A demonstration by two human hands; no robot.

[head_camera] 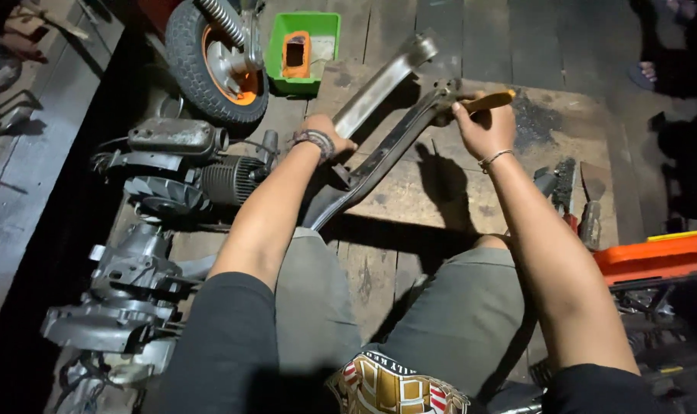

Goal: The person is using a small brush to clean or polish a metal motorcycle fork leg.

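Observation:
A long dark metal frame part (pixel 379 157) with two arms lies slanted across the wooden floor in front of my knees. My left hand (pixel 327 132), a bracelet on its wrist, grips the frame near its middle. My right hand (pixel 482 126) holds a tool with a yellow handle (pixel 489 100) whose tip meets the far end of the frame. The tool's working end is hidden by the frame and my fingers.
An engine assembly (pixel 157 230) with a finned cylinder lies at the left. A small wheel with an orange hub (pixel 214 61) stands behind it. A green tray (pixel 304 50) sits at the back. An orange toolbox (pixel 655 257) and loose tools are at the right.

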